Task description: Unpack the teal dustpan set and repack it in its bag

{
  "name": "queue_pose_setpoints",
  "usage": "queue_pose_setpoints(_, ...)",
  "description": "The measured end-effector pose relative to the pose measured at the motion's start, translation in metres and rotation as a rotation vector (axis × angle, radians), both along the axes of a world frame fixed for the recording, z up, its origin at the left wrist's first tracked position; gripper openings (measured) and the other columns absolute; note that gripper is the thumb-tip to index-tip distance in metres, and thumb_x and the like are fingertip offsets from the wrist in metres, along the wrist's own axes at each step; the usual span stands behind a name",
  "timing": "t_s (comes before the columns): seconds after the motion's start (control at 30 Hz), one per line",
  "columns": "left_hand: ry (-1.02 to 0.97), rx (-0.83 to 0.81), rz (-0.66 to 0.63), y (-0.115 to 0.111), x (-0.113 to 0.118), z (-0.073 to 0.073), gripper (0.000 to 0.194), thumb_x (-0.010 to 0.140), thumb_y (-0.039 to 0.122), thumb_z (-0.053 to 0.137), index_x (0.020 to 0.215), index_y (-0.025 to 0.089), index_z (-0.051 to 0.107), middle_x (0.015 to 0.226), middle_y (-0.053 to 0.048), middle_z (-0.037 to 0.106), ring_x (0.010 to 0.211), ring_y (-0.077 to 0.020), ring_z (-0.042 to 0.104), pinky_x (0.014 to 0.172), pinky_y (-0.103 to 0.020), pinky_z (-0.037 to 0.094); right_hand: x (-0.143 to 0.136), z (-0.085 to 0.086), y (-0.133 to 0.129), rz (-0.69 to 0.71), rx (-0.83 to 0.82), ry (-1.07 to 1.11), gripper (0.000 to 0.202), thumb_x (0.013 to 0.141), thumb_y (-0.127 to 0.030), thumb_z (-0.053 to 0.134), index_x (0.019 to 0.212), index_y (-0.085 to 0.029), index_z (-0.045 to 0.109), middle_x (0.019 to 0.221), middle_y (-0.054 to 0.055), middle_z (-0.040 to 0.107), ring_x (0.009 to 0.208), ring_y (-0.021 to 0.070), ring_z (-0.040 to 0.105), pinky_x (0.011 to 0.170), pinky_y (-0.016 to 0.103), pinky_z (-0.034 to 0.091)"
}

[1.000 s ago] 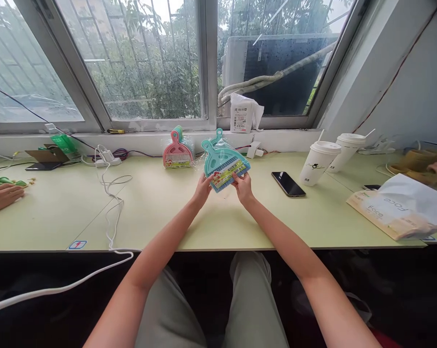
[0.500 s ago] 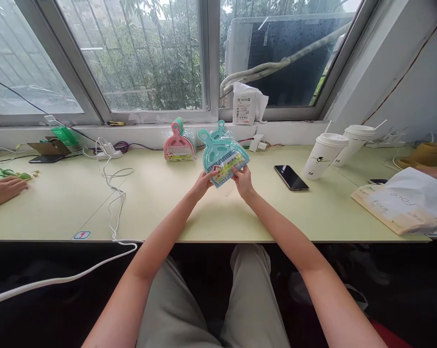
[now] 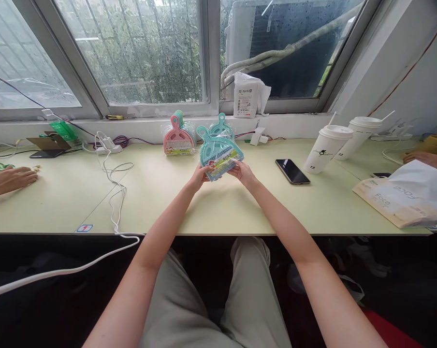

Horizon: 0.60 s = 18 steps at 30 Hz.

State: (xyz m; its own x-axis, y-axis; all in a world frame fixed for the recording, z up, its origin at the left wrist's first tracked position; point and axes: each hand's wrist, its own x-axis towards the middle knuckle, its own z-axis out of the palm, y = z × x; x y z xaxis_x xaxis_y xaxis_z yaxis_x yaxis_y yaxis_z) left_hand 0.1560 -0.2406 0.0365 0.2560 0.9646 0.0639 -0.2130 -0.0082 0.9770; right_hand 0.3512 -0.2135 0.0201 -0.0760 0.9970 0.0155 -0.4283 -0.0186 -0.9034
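- Fingers of the left hand [image 3: 197, 175] and right hand [image 3: 242, 170] are pinching a teal dustpan set [image 3: 218, 153].
- Pink sets [image 3: 178, 140] are leaning at the desk's [image 3: 225, 212] far edge; a phone [image 3: 293, 171] is lying rightward.

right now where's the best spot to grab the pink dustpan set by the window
Probably the looped handle at the top of the pink dustpan set, coming from above. It stands upright against the wall below the window, handle up and free, wrapped in crinkly clear plastic. The wide bottom sits on the table.

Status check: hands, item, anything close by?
Left hand and right hand grip teal dustpan pack, lifted off desk. Pink pack behind. Phone right, apart.
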Motion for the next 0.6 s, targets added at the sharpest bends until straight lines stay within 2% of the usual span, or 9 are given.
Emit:
queue_pose_setpoints(0.07,-0.034,-0.055,0.025,0.003,-0.008,0.001,0.058,0.069,0.024,0.060,0.126,0.013,0.050,0.106,-0.012,0.071,0.076,-0.0251,0.071,0.072,-0.039,0.058,0.011,0.001,0.003,0.001,-0.006,-0.166,0.011,0.087,-0.026,0.056,0.089,-0.016,0.061,0.080,0.010,0.073,0.080,0.0213,0.071,0.084,0.041,0.059)
queue_pose_setpoints(0.13,-0.083,-0.121,0.069,0.007,-0.016,0.001,0.054,0.071,0.024,0.056,0.124,0.011,0.052,0.104,-0.013,0.071,0.078,-0.0250,0.071,0.072,-0.038,0.058,0.022,0.001,0.003,-0.112,0.127,-0.421,0.015,0.088,-0.021,0.051,0.095,-0.015,0.063,0.089,0.013,0.072,0.088,0.0237,0.070,0.087,0.044,0.057)
queue_pose_setpoints(0.23,-0.167,-0.189,0.146,0.011,-0.024,0.000,0.050,0.071,0.021,0.054,0.120,0.012,0.054,0.100,-0.011,0.071,0.080,-0.0231,0.071,0.070,-0.035,0.059,0.031,0.003,-0.005,-0.304,0.589,-0.917,0.035,0.083,-0.010,0.051,0.115,-0.020,0.062,0.125,0.012,0.063,0.120,0.0274,0.057,0.100,0.050,0.048)
queue_pose_setpoints(0.3,-0.207,-0.209,0.195,0.012,-0.026,-0.002,0.048,0.071,0.019,0.054,0.118,0.013,0.055,0.095,-0.009,0.071,0.077,-0.0200,0.070,0.065,-0.030,0.059,0.031,0.004,-0.011,-0.315,0.876,-1.182,0.049,0.080,-0.006,0.054,0.125,-0.026,0.058,0.143,0.007,0.051,0.137,0.0277,0.040,0.108,0.052,0.037)
queue_pose_setpoints(0.33,-0.212,-0.215,0.212,0.013,-0.026,-0.002,0.047,0.071,0.019,0.054,0.117,0.013,0.056,0.092,-0.008,0.071,0.075,-0.0187,0.069,0.062,-0.028,0.058,0.030,0.004,-0.014,-0.311,0.961,-1.261,0.050,0.081,-0.006,0.054,0.127,-0.027,0.058,0.145,0.005,0.048,0.139,0.0275,0.037,0.110,0.052,0.035)
queue_pose_setpoints(0.4,-0.193,-0.226,0.198,0.012,-0.027,-0.003,0.046,0.071,0.018,0.055,0.117,0.014,0.056,0.090,-0.008,0.070,0.071,-0.0179,0.069,0.056,-0.026,0.057,0.026,0.004,-0.016,-0.354,1.017,-1.302,0.038,0.086,-0.011,0.054,0.120,-0.027,0.063,0.139,0.004,0.055,0.133,0.0270,0.043,0.107,0.050,0.037)
queue_pose_setpoints(0.47,-0.147,-0.248,0.123,0.012,-0.029,-0.003,0.047,0.071,0.018,0.056,0.118,0.015,0.055,0.092,-0.009,0.070,0.071,-0.0190,0.070,0.053,-0.025,0.057,0.022,0.003,-0.015,-0.446,0.975,-1.249,0.022,0.090,-0.020,0.054,0.104,-0.027,0.070,0.125,0.004,0.065,0.121,0.0268,0.052,0.101,0.047,0.040)
queue_pose_setpoints(0.53,-0.096,-0.289,0.055,0.011,-0.030,-0.003,0.049,0.072,0.017,0.056,0.121,0.015,0.054,0.094,-0.009,0.071,0.070,-0.0195,0.070,0.052,-0.025,0.056,0.021,0.000,-0.010,-0.500,0.910,-1.163,0.017,0.091,-0.026,0.056,0.089,-0.027,0.073,0.113,0.004,0.070,0.111,0.0266,0.057,0.097,0.046,0.042)
queue_pose_setpoints(0.6,-0.052,-0.339,0.008,0.011,-0.031,-0.004,0.051,0.073,0.015,0.056,0.123,0.014,0.052,0.092,-0.009,0.071,0.071,-0.0195,0.071,0.054,-0.026,0.058,0.022,-0.004,-0.004,-0.471,0.860,-1.073,0.015,0.089,-0.029,0.060,0.081,-0.027,0.073,0.105,0.003,0.072,0.104,0.0257,0.059,0.094,0.044,0.043)
